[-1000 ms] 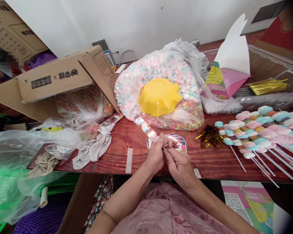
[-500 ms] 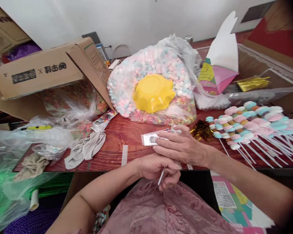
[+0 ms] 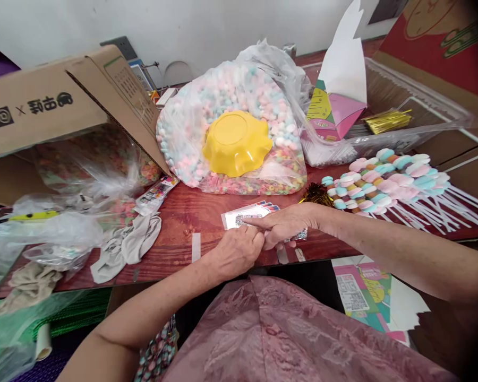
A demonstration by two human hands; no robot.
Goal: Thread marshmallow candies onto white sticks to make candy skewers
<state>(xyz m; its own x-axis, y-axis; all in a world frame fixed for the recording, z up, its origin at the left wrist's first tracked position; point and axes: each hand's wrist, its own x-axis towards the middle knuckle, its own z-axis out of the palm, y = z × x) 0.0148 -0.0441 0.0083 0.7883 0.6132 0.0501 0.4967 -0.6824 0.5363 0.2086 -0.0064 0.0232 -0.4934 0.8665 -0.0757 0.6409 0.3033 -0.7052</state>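
Note:
My left hand point(image 3: 239, 248) is closed at the table's front edge, knuckles up. Whatever it holds is hidden beneath its fingers. My right hand point(image 3: 286, 225) meets it from the right, index finger stretched across the left knuckles and the other fingers curled under. Its grip is also hidden. Behind both hands lie printed clear plastic sleeves point(image 3: 245, 216) with a white code label, partly covered. A gold tinsel bunch of twist ties point(image 3: 317, 194) sits just beyond my right wrist. To its right lie several marshmallow skewers point(image 3: 386, 183) in pink, blue and white on white sticks.
A yellow scalloped bowl point(image 3: 237, 143) rests upside down on a big bag of marshmallows point(image 3: 175, 143). A cardboard box point(image 3: 115, 90) stands left, grey cloth point(image 3: 129, 244) before it. Back right, a clear tray point(image 3: 430, 119) holds gold ties point(image 3: 388, 121) and a paper cone point(image 3: 338, 111).
Both hands have moved up from my lap onto the table edge. The left has turned knuckles up, and the white stick seen in it no longer shows. The view has shifted.

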